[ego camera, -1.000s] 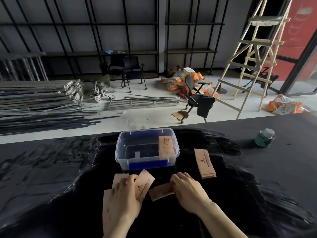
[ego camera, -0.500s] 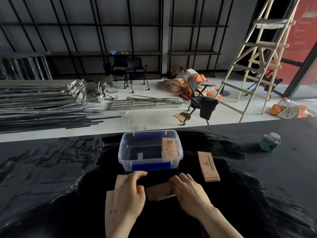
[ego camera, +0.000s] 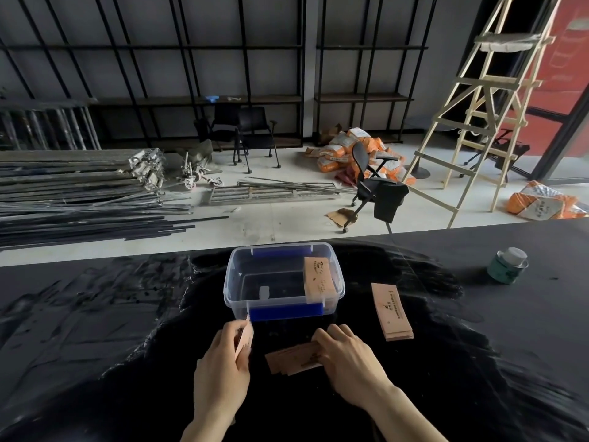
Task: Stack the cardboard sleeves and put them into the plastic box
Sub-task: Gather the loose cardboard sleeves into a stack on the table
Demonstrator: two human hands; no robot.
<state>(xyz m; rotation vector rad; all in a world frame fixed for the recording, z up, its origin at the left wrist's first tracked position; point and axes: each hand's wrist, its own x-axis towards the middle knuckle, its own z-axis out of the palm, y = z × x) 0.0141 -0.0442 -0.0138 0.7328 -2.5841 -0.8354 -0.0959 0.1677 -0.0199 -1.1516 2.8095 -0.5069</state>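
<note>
Stacking step: left hand [ego camera: 223,371] pinched brown cardboard sleeves [ego camera: 243,341]; right hand [ego camera: 347,355] pressed flat sleeve pile [ego camera: 294,358]. Next: merge stacks, load clear plastic box [ego camera: 283,282].

left hand [ego camera: 223,368] grips sleeves [ego camera: 243,339] | right hand [ego camera: 347,358] on flat sleeve pile [ego camera: 293,358] | plastic box [ego camera: 283,282] beyond

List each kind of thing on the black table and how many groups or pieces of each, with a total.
Cardboard sleeve groups: 4 (in box, right stack, under right hand, in left hand)
Plastic box: 1
Green jar: 1
Total: 6
</note>
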